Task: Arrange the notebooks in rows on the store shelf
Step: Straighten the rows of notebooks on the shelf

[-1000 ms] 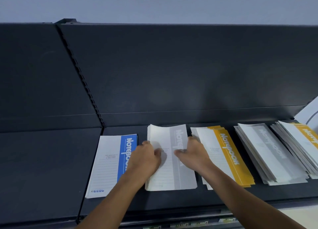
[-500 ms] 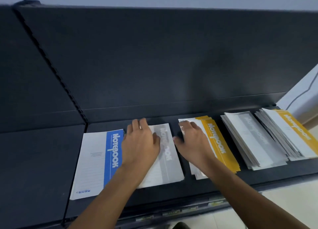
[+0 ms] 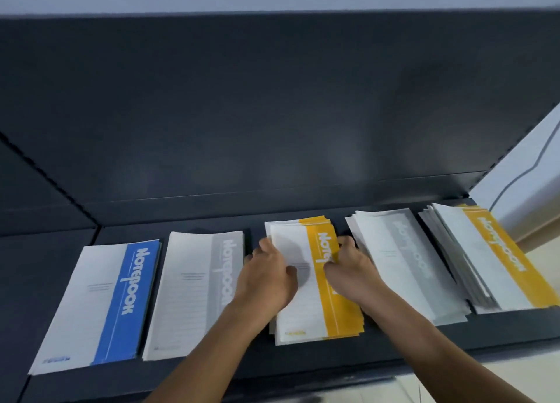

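Observation:
Several notebook stacks lie side by side on the dark shelf. From the left: a blue-striped notebook, a grey-striped stack, a yellow-striped stack, another grey-striped stack and a fanned-out yellow-topped stack at the far right. My left hand grips the left edge of the middle yellow stack. Against that stack's right edge presses my right hand, fingers curled on the yellow stripe. The sheets in this stack are slightly uneven.
A tall dark back panel rises behind the shelf. A second shelf section adjoins on the left. A pale wall and light floor show at the right, past the shelf's end.
Both hands have left the grey-striped stack and shifted right onto the middle yellow stack, now held from both sides. The view has swung right too.

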Demonstrator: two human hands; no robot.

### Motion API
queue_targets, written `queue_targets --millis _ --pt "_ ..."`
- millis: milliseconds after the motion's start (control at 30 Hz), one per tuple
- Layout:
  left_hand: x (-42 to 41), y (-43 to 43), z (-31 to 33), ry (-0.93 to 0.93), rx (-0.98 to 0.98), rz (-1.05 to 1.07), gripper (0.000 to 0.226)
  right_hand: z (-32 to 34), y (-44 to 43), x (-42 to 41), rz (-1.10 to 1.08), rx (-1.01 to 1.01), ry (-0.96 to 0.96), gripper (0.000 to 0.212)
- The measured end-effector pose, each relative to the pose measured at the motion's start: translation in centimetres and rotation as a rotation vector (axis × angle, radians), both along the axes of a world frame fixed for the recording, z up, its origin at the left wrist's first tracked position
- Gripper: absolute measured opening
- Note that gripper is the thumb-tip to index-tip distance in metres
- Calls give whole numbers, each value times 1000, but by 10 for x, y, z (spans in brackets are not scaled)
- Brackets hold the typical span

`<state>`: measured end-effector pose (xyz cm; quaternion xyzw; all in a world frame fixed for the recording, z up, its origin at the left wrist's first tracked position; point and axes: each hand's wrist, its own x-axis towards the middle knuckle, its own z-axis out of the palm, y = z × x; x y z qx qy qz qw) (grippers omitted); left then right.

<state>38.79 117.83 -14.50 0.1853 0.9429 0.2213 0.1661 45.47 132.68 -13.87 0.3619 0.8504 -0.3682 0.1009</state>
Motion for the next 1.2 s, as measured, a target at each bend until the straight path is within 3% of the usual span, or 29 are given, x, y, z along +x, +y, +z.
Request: queue_targets --millis 133,300,433,533,600,733,800,867,1000,1200 --pt "-6 20 2 -115 -41 223 53 -4 10 0 -13 -91 60 36" --pt "-9 26 15 -338 68 279 51 -1 16 7 65 -143 77 37" --pt "-3 33 18 -226 -9 261 63 0 12 9 129 -102 64 47" --pt "10 29 16 -139 118 177 35 -1 10 12 154 -84 64 56" --pt "18 22 14 -44 202 148 17 2 12 12 96 -154 107 47" --pt "30 9 12 118 361 173 14 12 16 10 -7 -398 164 38" --pt "33 1 12 148 453 183 20 16 14 14 40 -421 215 27" --pt "35 -5 13 165 538 160 28 22 11 19 80 -323 351 21" --pt "30 -12 22 159 653 59 39 31 6 35 61 -179 658 32" --pt "29 -21 17 132 626 -44 58 25 3 57 97 -80 696 32"
